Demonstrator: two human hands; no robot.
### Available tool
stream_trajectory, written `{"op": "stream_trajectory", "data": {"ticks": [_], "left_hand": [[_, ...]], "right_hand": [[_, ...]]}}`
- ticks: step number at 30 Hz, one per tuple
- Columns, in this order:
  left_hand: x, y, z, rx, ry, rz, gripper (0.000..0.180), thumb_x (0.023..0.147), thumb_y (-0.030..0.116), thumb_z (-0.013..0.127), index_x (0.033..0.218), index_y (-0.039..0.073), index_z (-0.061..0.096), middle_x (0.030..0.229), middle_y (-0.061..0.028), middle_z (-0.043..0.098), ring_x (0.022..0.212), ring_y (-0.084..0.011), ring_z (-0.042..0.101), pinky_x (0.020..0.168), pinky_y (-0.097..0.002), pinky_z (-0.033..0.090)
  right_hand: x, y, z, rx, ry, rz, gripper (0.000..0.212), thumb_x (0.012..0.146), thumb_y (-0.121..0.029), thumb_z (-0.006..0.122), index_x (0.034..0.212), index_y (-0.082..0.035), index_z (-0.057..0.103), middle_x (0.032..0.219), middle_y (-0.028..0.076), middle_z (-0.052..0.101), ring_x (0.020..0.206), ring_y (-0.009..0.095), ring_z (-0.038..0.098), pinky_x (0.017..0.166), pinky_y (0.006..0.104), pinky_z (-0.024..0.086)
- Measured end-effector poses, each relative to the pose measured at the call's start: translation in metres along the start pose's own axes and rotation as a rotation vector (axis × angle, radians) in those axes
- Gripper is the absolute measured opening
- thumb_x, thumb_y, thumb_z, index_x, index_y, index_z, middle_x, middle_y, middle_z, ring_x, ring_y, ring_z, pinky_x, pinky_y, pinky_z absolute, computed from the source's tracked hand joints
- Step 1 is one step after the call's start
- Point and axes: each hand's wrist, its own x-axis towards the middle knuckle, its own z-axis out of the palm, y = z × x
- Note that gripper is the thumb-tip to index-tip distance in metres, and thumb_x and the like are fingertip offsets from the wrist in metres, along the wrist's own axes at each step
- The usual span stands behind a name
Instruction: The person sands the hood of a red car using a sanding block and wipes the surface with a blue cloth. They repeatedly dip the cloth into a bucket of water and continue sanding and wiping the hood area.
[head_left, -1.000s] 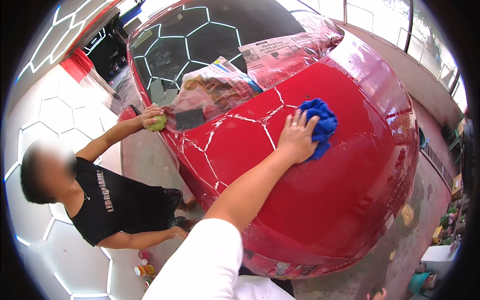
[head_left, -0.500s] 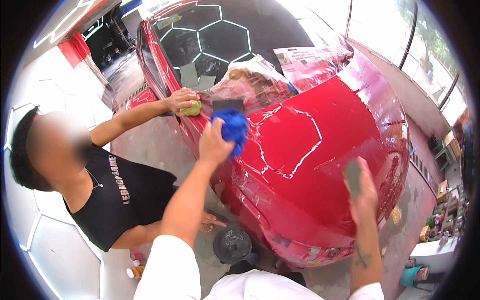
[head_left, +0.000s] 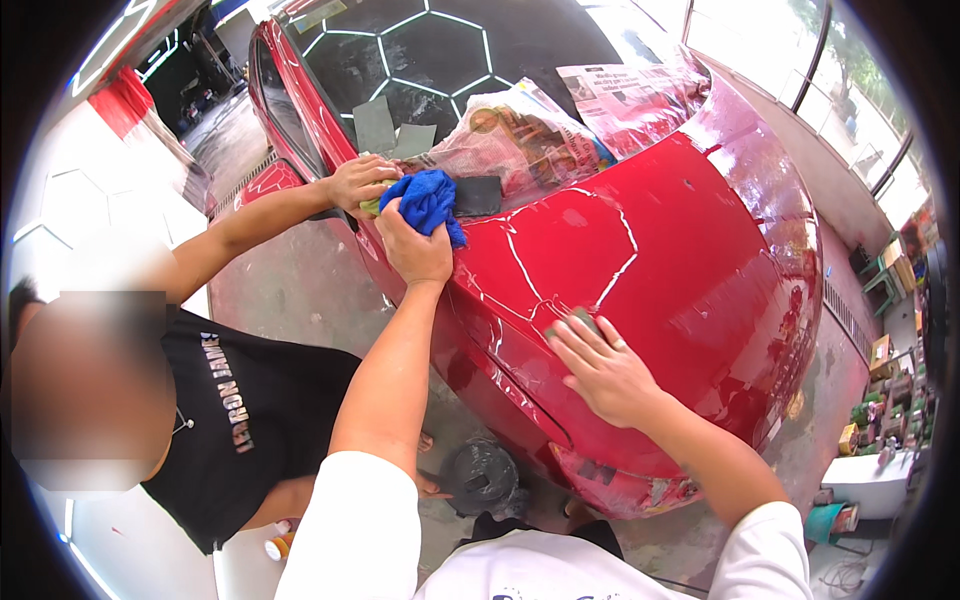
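Note:
My left hand [head_left: 415,252] is closed round a bunched blue cloth [head_left: 422,200] at the near left edge of the red car hood [head_left: 670,260]. Under the fingers of my right hand [head_left: 615,378], a folded grey-green piece of sandpaper [head_left: 584,319] lies against the hood, mostly hidden. Those fingers are stretched nearly flat over it. A dark grey rectangular pad [head_left: 478,197] rests just right of the cloth. Beside the cloth, a co-worker's hand [head_left: 362,184] presses a yellow-green cloth [head_left: 370,207], partly covered by mine.
Plastic-covered newspaper [head_left: 520,135] masks the base of the windshield. Two grey sheets [head_left: 375,127] lie by it. The co-worker in a black top [head_left: 270,400] stands close on my left. A black bucket [head_left: 480,478] sits on the floor near the bumper; a cluttered shelf is at right.
My right hand has come down and left onto the hood, with the sandpaper under its fingers. My left hand and the blue cloth have shifted up-left, next to the co-worker's hand.

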Motion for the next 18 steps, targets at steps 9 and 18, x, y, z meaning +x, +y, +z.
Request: {"op": "stream_trajectory", "data": {"ticks": [9, 18], "left_hand": [[0.003, -0.006, -0.001, 0.02, -0.102, 0.002, 0.061, 0.089, 0.026, 0.085, 0.138, 0.011, 0.052, 0.13, -0.0228, 0.063, 0.121, -0.0499, 0.065, 0.1, -0.0585, 0.054], [0.005, -0.005, 0.005, -0.033, -0.069, 0.051, 0.06, 0.09, 0.025, 0.084, 0.138, 0.008, 0.053, 0.129, -0.023, 0.063, 0.123, -0.0498, 0.064, 0.103, -0.0584, 0.053]], "right_hand": [[0.122, -0.017, 0.013, 0.013, 0.126, -0.037, 0.061, 0.114, -0.031, 0.057, 0.169, -0.005, 0.048, 0.18, 0.013, 0.042, 0.169, 0.034, 0.034, 0.138, 0.0635, 0.022], [0.169, -0.026, 0.014, -0.088, 0.137, -0.036, 0.061, 0.115, -0.033, 0.053, 0.169, -0.004, 0.047, 0.181, 0.013, 0.039, 0.169, 0.032, 0.032, 0.137, 0.0637, 0.022]]}}
